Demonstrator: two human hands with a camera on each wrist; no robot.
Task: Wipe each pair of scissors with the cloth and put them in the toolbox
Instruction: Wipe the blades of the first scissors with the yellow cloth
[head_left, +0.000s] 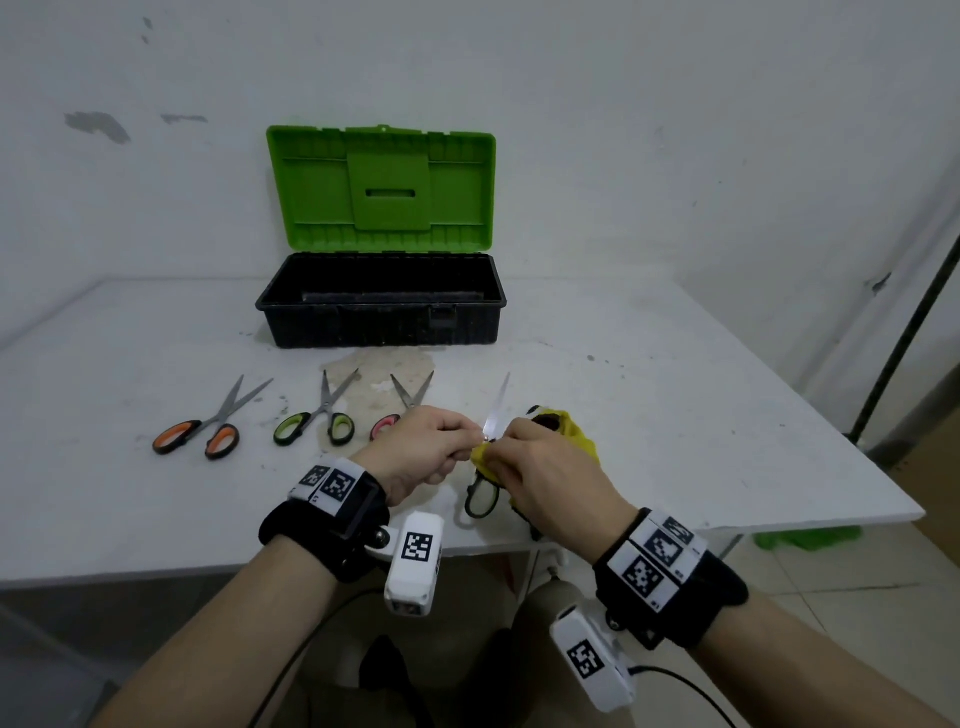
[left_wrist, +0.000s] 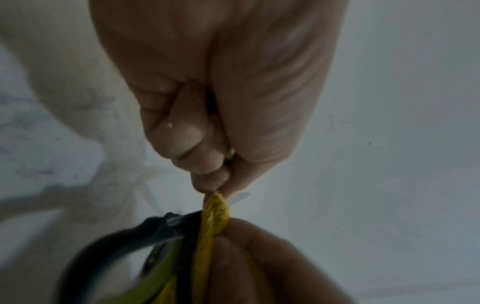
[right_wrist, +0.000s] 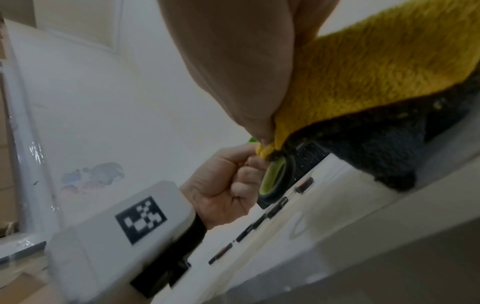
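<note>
A pair of scissors with black-and-green handles (head_left: 482, 498) is held above the table's front edge, its blade (head_left: 497, 410) pointing away from me. My left hand (head_left: 447, 449) pinches it near the pivot, fingers curled. My right hand (head_left: 524, 452) grips the yellow cloth (head_left: 574, 434), which is folded around the scissors at the pivot. In the left wrist view the left hand (left_wrist: 221, 127) meets the cloth (left_wrist: 215, 216) above the black handle loop (left_wrist: 116, 236). In the right wrist view the cloth (right_wrist: 363, 72) hangs over the green-lined handle (right_wrist: 275, 176). The toolbox (head_left: 379, 325) stands open at the back, its green lid (head_left: 382, 187) upright.
Three more pairs lie in a row before the toolbox: orange-handled scissors (head_left: 208, 426), green-handled scissors (head_left: 322, 415) and pink-handled scissors (head_left: 400, 410), the last partly behind my left hand. The white table (head_left: 701, 415) ends close to my wrists and at the right.
</note>
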